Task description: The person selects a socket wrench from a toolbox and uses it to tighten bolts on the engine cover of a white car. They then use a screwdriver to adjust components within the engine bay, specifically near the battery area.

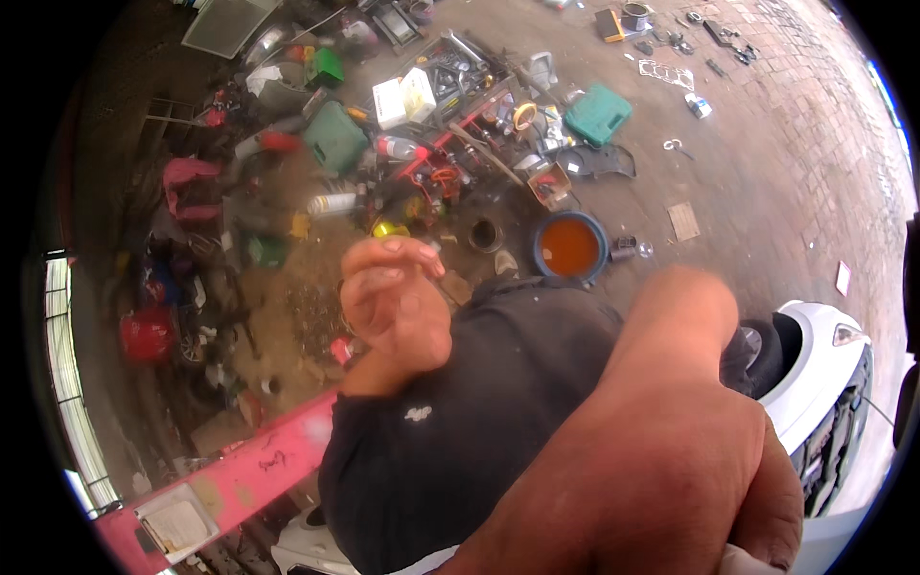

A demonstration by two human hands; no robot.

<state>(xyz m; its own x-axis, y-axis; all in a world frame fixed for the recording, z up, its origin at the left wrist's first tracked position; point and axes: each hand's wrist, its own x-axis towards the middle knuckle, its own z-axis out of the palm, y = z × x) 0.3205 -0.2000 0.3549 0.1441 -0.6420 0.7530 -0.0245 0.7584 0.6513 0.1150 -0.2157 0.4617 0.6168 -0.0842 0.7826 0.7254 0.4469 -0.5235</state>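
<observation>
Floor: dirt and brick-paved workshop ground, littered with tools and containers.
Left hand: the left hand is raised in mid-frame above a black sleeve, its fingers loosely curled, partly open, gripping nothing.
Right hand: the right hand fills the lower right very close to the camera, seen from the back; its fingers are out of sight, so I cannot tell whether they are open or closed.
White object: a pale edge shows just under the right hand at the bottom rim, touching it; what it is cannot be told.
Nearest things: a round blue basin of orange-brown liquid sits on the ground beyond both hands, between them in the view.
Pink beam: a pink-painted metal beam slants across the lower left, below the left hand.
White vehicle: a white vehicle front lies right of the right forearm.
Further back: a green plastic jerrycan, a teal plastic tool case and a red open toolbox lie well apart from the hands.
</observation>
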